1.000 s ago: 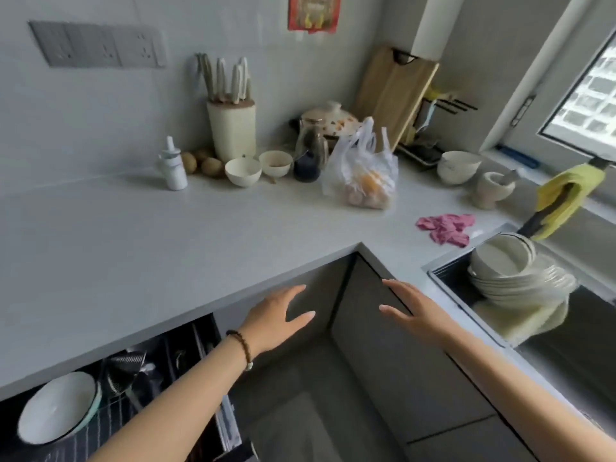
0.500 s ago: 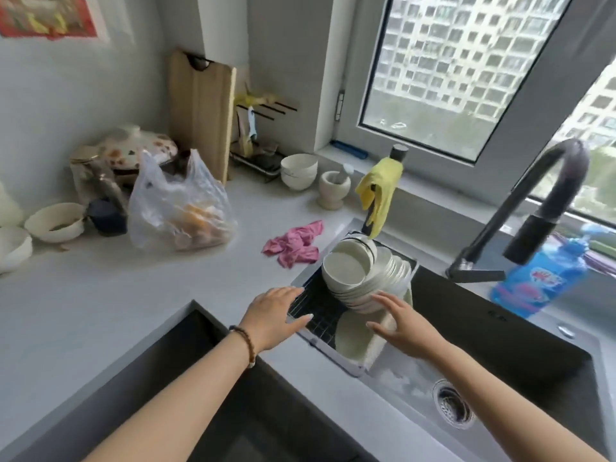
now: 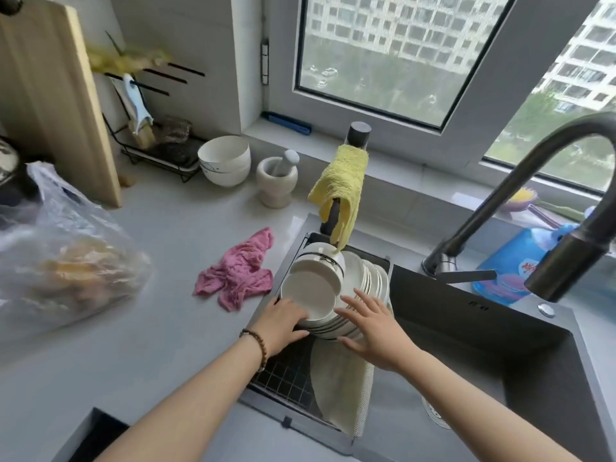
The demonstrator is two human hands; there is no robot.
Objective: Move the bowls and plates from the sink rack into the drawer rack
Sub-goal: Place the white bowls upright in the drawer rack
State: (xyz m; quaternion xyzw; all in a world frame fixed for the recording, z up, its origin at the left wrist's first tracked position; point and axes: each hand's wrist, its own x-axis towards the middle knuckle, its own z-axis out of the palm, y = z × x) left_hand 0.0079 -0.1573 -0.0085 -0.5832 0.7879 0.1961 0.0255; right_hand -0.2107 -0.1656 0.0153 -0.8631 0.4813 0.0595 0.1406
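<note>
Two white bowls (image 3: 310, 288) lie tilted on a stack of white plates (image 3: 366, 278) standing in the black wire sink rack (image 3: 286, 371) at the sink's left end, over a cream cloth (image 3: 340, 385). My left hand (image 3: 283, 323) touches the stack's left side at the lower bowl's rim, fingers nearly straight. My right hand (image 3: 373, 331) rests spread against the plates' right front edge, thumb below them. The drawer rack is out of view; only a dark opening (image 3: 96, 438) shows at the bottom left.
A pink rag (image 3: 236, 278) lies on the counter left of the rack. A yellow cloth (image 3: 340, 185) hangs over a dark post behind it. The dark faucet (image 3: 533, 181) arches over the sink basin (image 3: 466, 345). A mortar (image 3: 276, 178), white bowls (image 3: 225, 160) and a plastic bag (image 3: 66, 261) stand on the counter.
The view swung from the drawer and cabinet corner to the sink. Both open hands moved forward and now touch the bowl and plate stack on either side.
</note>
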